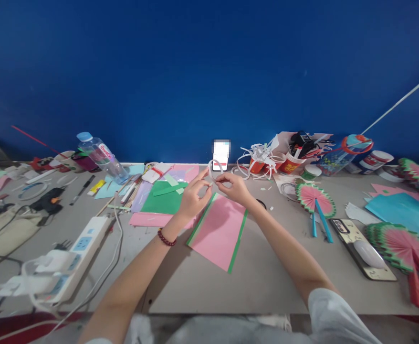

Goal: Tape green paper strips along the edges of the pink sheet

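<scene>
Above a pink sheet of paper, both hands are raised close together at a thin white strip that curls into a loop. My left hand, with a dark red bead bracelet on its wrist, has thumb and fingers closed in at the strip's lower end. Thumb and forefinger of my right hand pinch it from the other side. Green bands run along two long edges of the sheet. Just behind the strip, a lit phone leans upright against the blue wall.
Left are a power strip with plugs and cords, a tilted water bottle and green paper. On the right stand red cups with white strips, a pink-green paper fan and a phone under a mouse.
</scene>
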